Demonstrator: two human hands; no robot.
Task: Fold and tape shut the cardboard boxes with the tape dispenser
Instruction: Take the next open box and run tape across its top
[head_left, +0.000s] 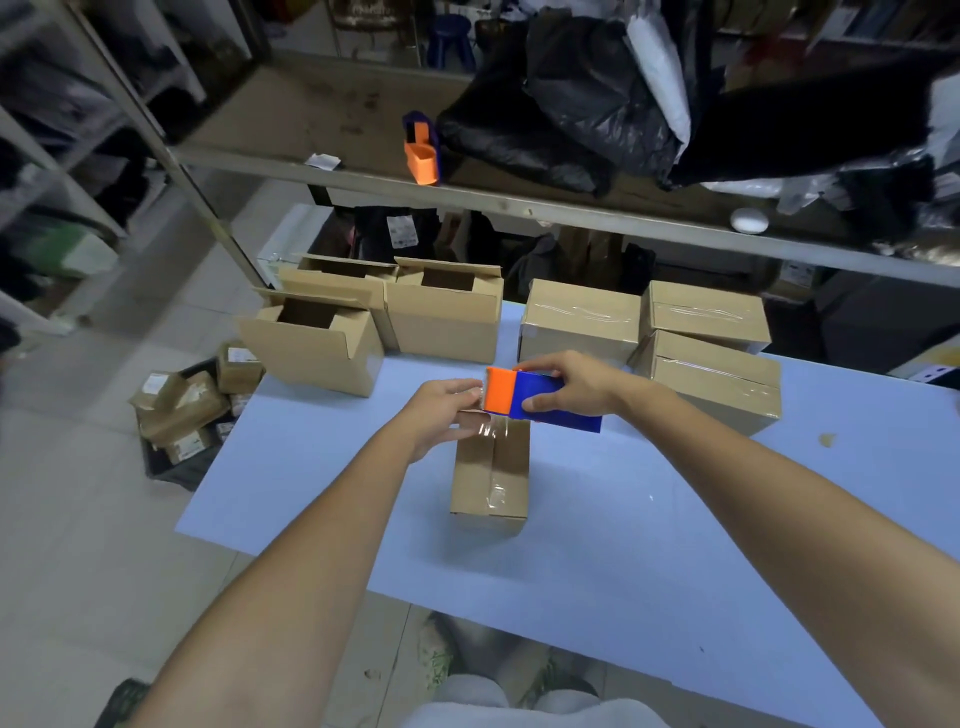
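Head view shows the box being sealed (491, 475) standing near the middle of the pale blue table (649, 545), its top flaps folded down and a strip of clear tape (496, 462) running along the centre seam and over the near edge. At the far end of the box the tape rises to the orange-and-blue tape dispenser (537, 399), held just above it. The right hand (571, 382) is clamped round the blue body, thumb on the near side. The left hand (444, 413) is closed at the orange end, fingertips pinching or pressing the tape where it leaves the dispenser; which of the two I cannot tell.

The risk here lies in the cut. If the dispenser is pulled away before the tape is pressed down over the far edge, the strip may lift off the cardboard and wrinkle, or stick to the fingers. A sideways tug could drag the light box across the smooth table, or tear the tape crookedly.

To the far left three open boxes (447, 317) wait with flaps up; to the far right three taped boxes (579, 319) sit close together, near enough for a sweeping right elbow to knock them. A second dispenser (422, 150) rests on the shelf (467, 192) beyond.
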